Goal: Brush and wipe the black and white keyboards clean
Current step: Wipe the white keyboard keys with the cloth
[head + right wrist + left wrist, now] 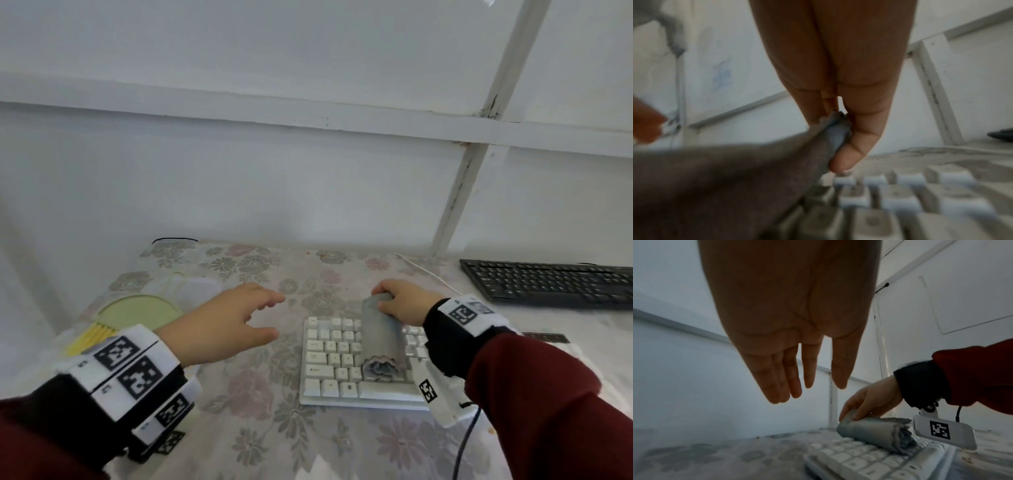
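A white keyboard (329,363) lies on the flowered tablecloth before me. A folded grey cloth (380,339) rests across its keys, front to back. My right hand (400,301) pinches the cloth's far end between thumb and fingers; the right wrist view shows the cloth (731,186) pinched over the white keys (920,194). My left hand (239,318) hovers empty left of the keyboard, fingers straight and relaxed, as the left wrist view confirms for the left hand (797,386) above the cloth (875,434). The black keyboard (548,282) sits at the far right.
A pale green round lid (140,310) and a yellow-bristled brush (89,337) lie at the table's left edge. A white cable (421,270) runs behind the white keyboard. A dark strip (544,337) lies at the right. White wall panels stand close behind.
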